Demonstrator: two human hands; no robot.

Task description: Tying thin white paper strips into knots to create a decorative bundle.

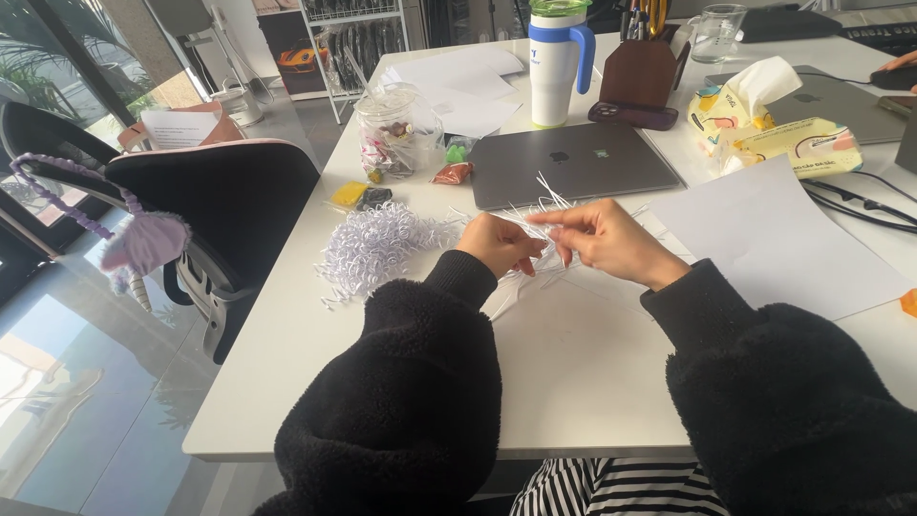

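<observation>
Paper strips (549, 205) pinched beside yellow tissue pack (798, 145).

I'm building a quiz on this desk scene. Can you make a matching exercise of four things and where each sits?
Things:
1 closed laptop
2 pile of paper strips
3 tall mug
4 tissue pack

Places:
A behind the laptop
B left of the hands
C right of the laptop
D just beyond the hands

Pairs: 1-D, 2-B, 3-A, 4-C
</observation>
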